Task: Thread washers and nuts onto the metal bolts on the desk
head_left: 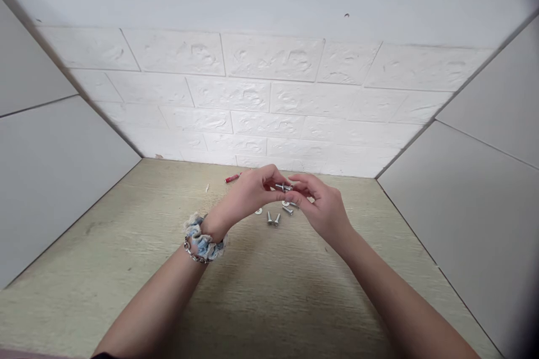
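Note:
My left hand (pixel 252 193) and my right hand (pixel 322 205) meet above the pale wooden table (pixel 126 269), fingers pinched together on a small silver bolt (pixel 283 186) held between them. A scrunchie and a chain bracelet (pixel 202 242) sit on my left wrist. Below the hands several loose bolts (pixel 273 217) and a washer (pixel 258 211) lie on the table. Whether a nut sits on the held bolt I cannot tell.
A small red object (pixel 232 178) lies near the back of the table, by the white brick-pattern wall (pixel 269 95). Grey panels (pixel 54 168) close in the left and right sides.

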Motion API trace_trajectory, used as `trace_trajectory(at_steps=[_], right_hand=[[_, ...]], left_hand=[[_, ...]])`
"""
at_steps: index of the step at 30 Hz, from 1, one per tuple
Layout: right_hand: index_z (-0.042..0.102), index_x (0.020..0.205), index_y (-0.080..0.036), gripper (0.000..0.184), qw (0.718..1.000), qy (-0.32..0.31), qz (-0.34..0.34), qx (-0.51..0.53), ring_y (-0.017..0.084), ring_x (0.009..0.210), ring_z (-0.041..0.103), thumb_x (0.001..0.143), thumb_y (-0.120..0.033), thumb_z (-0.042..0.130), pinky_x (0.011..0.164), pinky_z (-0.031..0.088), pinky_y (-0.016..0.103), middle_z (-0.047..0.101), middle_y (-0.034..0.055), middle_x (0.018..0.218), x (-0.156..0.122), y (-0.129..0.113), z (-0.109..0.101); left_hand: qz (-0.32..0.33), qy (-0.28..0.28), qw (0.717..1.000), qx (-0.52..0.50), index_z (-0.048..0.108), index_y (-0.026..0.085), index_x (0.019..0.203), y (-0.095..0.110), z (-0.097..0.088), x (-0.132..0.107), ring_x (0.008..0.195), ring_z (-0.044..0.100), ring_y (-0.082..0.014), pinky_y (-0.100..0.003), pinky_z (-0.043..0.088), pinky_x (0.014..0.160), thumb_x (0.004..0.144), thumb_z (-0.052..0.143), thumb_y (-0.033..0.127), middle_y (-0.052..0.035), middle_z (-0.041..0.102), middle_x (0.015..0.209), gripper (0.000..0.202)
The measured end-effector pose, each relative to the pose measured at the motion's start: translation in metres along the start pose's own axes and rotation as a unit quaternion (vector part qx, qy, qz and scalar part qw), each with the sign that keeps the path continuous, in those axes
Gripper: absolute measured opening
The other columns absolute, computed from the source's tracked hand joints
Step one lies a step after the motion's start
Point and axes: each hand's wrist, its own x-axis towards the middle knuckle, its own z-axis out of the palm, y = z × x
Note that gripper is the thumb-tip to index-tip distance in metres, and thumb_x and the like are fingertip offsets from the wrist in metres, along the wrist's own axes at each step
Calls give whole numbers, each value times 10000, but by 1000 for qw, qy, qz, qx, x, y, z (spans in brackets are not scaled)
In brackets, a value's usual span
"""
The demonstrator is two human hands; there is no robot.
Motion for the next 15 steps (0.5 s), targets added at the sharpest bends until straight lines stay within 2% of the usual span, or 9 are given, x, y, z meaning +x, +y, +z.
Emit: trace_trajectory(at_steps=[5, 10, 15], right_hand=[[596, 885, -193, 139, 996, -3, 47, 76, 141, 739, 625, 788, -289, 570, 644, 504, 256, 675, 27, 829, 0, -3, 0], [612, 904, -195, 163, 987, -15, 90, 135, 160, 801, 629, 775, -291, 583, 701, 510, 291, 675, 44, 889, 1, 1, 1], [604, 848, -183, 141, 973, -20, 121, 197, 151, 764, 623, 738, -269, 623, 688, 498, 286, 674, 36, 846, 2, 0, 1]], left_hand=[[17, 15, 1000, 10, 593, 180, 792, -2, 0, 0, 681, 570, -106, -225, 438, 592, 695, 672, 392, 9, 643, 749, 246], [56, 18, 997, 45, 617, 201, 816, -3, 0, 0, 759, 598, -125, -253, 453, 688, 711, 665, 372, 13, 657, 774, 207], [119, 18, 991, 52, 618, 194, 850, -5, 2, 0, 825, 590, -130, -258, 450, 736, 730, 660, 307, -12, 653, 890, 171]])
